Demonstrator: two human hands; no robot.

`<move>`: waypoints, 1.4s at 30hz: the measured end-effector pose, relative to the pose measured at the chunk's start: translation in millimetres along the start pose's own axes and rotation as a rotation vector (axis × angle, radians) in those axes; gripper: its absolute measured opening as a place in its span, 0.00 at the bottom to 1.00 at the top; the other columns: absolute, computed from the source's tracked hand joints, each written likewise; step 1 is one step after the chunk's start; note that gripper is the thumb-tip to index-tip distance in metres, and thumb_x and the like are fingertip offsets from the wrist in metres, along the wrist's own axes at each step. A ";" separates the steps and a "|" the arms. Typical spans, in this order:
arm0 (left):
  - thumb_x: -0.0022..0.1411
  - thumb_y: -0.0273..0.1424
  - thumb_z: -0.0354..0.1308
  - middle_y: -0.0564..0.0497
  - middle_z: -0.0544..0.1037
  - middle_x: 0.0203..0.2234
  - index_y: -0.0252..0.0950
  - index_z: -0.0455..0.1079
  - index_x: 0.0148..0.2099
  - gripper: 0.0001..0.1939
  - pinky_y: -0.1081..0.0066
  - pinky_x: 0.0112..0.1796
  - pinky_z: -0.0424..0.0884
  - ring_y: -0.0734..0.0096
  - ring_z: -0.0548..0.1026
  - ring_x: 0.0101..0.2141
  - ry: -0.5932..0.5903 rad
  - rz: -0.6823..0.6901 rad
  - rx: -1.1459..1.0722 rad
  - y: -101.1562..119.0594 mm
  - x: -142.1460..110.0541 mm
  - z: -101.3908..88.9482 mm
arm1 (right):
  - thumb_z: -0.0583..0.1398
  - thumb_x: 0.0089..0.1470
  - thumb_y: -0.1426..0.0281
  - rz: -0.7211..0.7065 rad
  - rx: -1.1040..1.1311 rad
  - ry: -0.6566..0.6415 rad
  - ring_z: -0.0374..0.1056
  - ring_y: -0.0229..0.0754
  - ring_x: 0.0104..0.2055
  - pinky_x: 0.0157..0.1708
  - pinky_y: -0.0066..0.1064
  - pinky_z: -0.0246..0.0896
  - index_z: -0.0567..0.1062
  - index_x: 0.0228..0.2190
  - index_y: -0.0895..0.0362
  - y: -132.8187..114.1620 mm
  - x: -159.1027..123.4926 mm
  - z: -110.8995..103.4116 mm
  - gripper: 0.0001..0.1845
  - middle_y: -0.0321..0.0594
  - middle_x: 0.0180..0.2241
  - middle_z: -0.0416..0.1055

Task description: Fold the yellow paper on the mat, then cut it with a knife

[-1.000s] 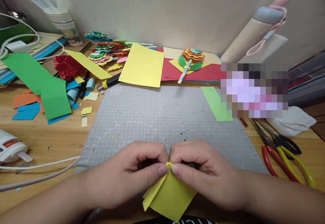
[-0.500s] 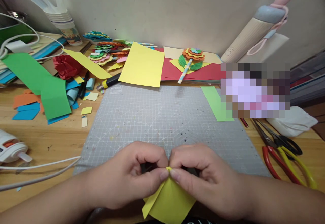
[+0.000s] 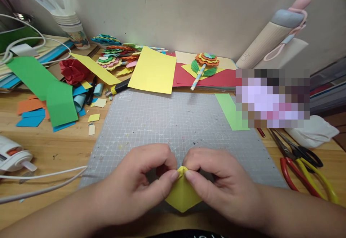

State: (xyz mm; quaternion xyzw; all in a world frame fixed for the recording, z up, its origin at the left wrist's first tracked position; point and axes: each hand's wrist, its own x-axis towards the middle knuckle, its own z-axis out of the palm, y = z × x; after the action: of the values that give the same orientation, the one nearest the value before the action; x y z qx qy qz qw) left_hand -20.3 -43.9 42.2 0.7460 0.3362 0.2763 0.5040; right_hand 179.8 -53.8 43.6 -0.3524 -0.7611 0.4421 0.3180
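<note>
Since earlier picture: yellow paper [image 3: 182, 196] showing smaller now, more of it tucked in; both hands moving up a little on gray mat [image 3: 175, 122].

Left hand [image 3: 140, 184] and right hand [image 3: 216, 185] pinching top tip of yellow paper, thumbs and fingers squeezed together on it. Paper sitting low in middle of frame, at near edge of mat.

Folding looking partly done: paper bunched to small pointed shape. No stem or leaves on it, unlike finished paper flower [image 3: 204, 63] at upper middle. Scissors [image 3: 302, 164] lying at lower right, untouched.
</note>
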 end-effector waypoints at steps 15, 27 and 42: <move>0.61 0.24 0.50 0.58 0.62 0.21 0.36 0.58 0.28 0.09 0.77 0.26 0.59 0.79 0.61 0.24 -0.094 0.042 0.107 -2.5 -1.8 4.2 | 0.54 0.57 0.75 0.023 0.069 -0.101 0.60 0.32 0.25 0.26 0.24 0.56 0.67 0.25 0.57 4.3 1.0 -0.6 0.09 0.33 0.22 0.64; 0.60 0.23 0.49 0.59 0.59 0.20 0.37 0.56 0.26 0.11 0.79 0.24 0.57 0.80 0.58 0.22 -0.072 0.050 0.065 0.7 0.0 2.6 | 0.55 0.55 0.75 0.014 0.105 -0.038 0.62 0.34 0.25 0.25 0.26 0.59 0.69 0.25 0.57 5.6 1.9 -4.3 0.08 0.35 0.22 0.66; 0.62 0.30 0.47 0.59 0.55 0.18 0.37 0.54 0.24 0.14 0.75 0.22 0.53 0.77 0.56 0.21 -0.150 -0.145 -0.154 1.0 1.1 -2.4 | 0.57 0.56 0.67 0.291 0.400 0.046 0.59 0.34 0.25 0.24 0.26 0.56 0.69 0.24 0.56 14.1 3.8 -8.0 0.10 0.33 0.23 0.63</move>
State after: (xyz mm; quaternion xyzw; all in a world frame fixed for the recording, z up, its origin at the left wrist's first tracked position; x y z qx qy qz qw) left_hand -21.2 -42.0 44.0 0.6972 0.3286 0.2076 0.6023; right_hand 187.7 -42.1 34.9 -0.3984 -0.5923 0.6170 0.3313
